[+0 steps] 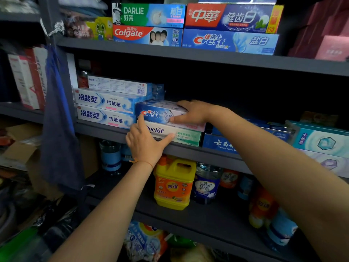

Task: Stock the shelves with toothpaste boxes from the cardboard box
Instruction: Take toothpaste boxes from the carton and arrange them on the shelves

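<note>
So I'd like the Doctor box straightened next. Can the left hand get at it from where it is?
Probably yes: the left hand already touches the front of the Doctor box, though the Crest box lies on top, under the right hand.

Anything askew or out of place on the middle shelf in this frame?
Slightly. The Crest box on the Doctor box sits angled, not flush with the neat white-and-blue boxes beside it. Both hands, left and right, are on that stack.

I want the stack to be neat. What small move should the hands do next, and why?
Probably push the Crest box straight back with the right hand while the left hand steadies the Doctor box under it: both boxes jut out past the shelf edge.
</note>
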